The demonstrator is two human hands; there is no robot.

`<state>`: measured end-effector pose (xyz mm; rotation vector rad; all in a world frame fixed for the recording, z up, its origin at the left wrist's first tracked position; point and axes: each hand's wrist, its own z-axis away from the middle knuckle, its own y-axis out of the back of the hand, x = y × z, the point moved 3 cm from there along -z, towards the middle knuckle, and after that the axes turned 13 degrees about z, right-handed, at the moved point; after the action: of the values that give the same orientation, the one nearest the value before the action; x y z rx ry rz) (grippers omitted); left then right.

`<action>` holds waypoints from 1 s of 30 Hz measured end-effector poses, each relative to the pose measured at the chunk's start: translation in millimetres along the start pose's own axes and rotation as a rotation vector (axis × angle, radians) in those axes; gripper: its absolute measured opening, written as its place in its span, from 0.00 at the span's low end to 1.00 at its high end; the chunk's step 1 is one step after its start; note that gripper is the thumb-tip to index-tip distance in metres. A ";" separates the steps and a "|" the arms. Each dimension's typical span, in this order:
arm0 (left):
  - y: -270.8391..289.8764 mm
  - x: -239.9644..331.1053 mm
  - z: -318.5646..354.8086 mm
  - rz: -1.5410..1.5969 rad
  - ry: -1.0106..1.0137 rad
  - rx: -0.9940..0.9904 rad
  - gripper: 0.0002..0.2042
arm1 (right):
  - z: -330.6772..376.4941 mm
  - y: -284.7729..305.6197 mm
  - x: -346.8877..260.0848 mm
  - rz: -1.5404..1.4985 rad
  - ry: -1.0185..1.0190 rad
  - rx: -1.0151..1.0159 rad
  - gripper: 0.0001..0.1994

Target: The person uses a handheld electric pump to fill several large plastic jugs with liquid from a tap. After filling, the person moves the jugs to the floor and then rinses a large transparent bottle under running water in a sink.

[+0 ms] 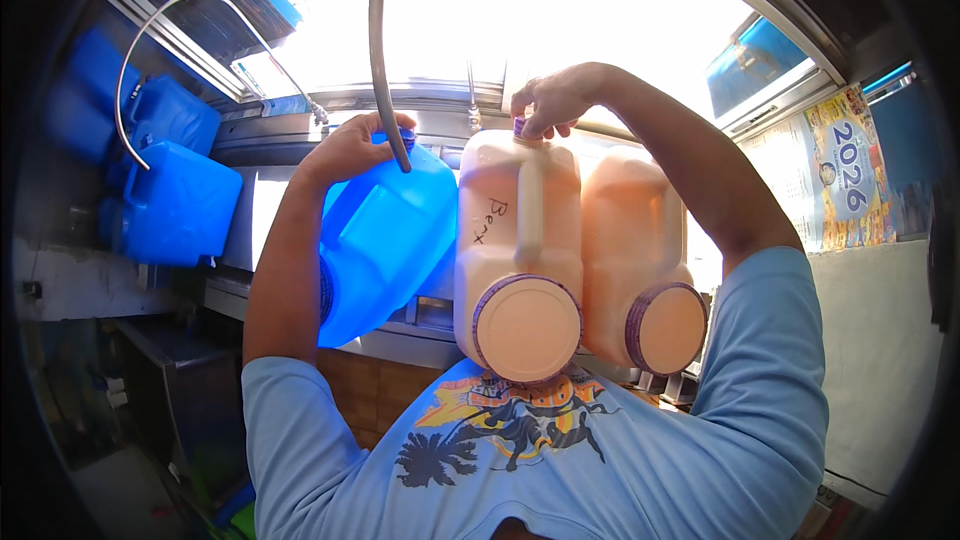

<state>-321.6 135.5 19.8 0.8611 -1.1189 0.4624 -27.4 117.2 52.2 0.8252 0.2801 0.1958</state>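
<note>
My left hand (350,145) grips the top of a blue plastic jug (385,240), close to its blue cap. A bent metal tube (378,50) comes from above and ends at that jug's neck, beside my fingers. My right hand (553,98) pinches the small purple cap on top of a translucent jug (515,240) filled with a pale orange liquid. This jug has a moulded handle, handwriting on its side and a round purple-rimmed lid low on its front. A second jug (640,240) of the same kind stands touching it on the right.
Several more blue jugs (175,200) are stacked on a shelf at the left, with a thin curved wire in front of them. A metal counter edge (400,345) runs under the jugs. A bright window fills the top; a colourful calendar poster (850,170) hangs on the right wall.
</note>
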 end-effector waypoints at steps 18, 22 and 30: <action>-5.2 9.9 2.7 -0.047 -0.052 0.035 0.23 | 11.7 2.6 4.5 -0.010 -0.225 -0.064 0.22; -6.2 9.7 3.6 -0.138 -0.101 0.046 0.23 | 15.1 2.3 1.1 -0.045 -0.053 0.051 0.29; -5.4 12.2 1.3 -0.052 -0.042 0.023 0.21 | 13.8 4.4 4.3 -0.060 -0.019 0.028 0.26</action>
<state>-313.8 130.1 29.2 0.9213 -1.1294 0.4165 -19.3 111.7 63.7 0.8450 0.2899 0.1277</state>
